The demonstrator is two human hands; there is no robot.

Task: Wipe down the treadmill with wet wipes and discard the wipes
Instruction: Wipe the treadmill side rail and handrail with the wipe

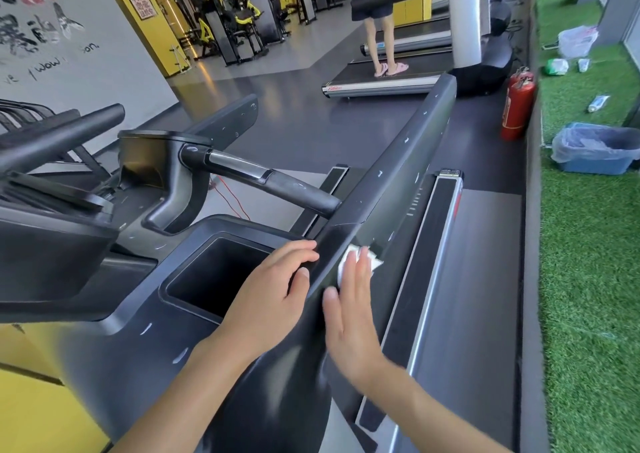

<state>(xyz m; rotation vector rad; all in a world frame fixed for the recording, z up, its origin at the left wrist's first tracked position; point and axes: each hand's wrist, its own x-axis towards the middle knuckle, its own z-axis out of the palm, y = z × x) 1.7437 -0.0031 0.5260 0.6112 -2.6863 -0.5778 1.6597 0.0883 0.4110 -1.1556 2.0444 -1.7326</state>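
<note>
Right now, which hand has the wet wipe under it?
The right hand: its flat fingers press the white wipe against the treadmill's long side rail. The left hand rests bare on the rail's top edge, beside the console pocket.

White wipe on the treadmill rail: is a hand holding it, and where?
Not gripped: the right hand presses the white wet wipe flat against the dark grey treadmill rail, straight fingers over its middle.

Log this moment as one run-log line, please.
step: wiping | right hand: presses wet wipe on treadmill rail | left hand: rests on rail | discard: not yet
</note>
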